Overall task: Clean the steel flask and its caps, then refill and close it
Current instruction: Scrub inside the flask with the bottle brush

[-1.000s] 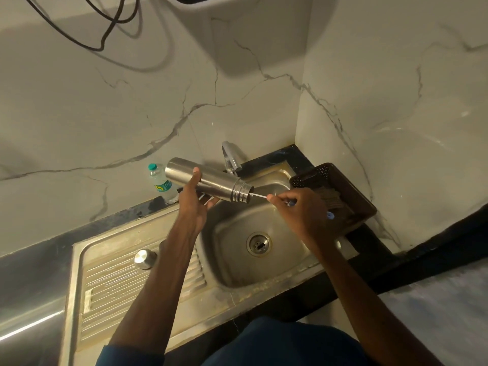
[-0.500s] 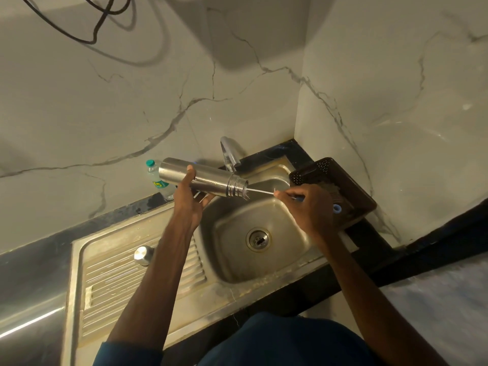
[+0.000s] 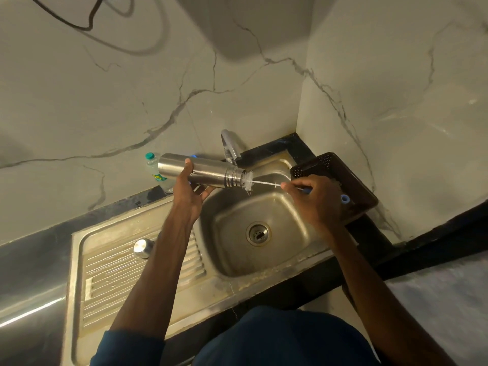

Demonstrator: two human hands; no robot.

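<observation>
The flask (image 3: 211,173) is a plain brushed-steel cylinder, held lying almost level above the back left corner of the sink (image 3: 287,247). Its flat base points left toward the wall and its open mouth points right. Three dark grooves ring the neck, and light glints along its upper side. The left hand (image 3: 188,192) grips it round the middle from below, thumb over the top and fingers curled under. The white bristles of a brush (image 3: 248,180) splay out at the mouth, partly inside it. A thin wire stem runs right to the right hand (image 3: 315,200), which pinches the blue handle in curled fingers; a blue loop at the handle's end shows past the knuckles. A tap (image 3: 229,146) stands just behind the flask. A steel cap (image 3: 143,247) sits on the ribbed drainboard (image 3: 111,276), well apart from the flask. A bottle (image 3: 152,167) with a green top stands against the wall behind the flask's base. A dark perforated basket (image 3: 353,180) sits right of the sink.
</observation>
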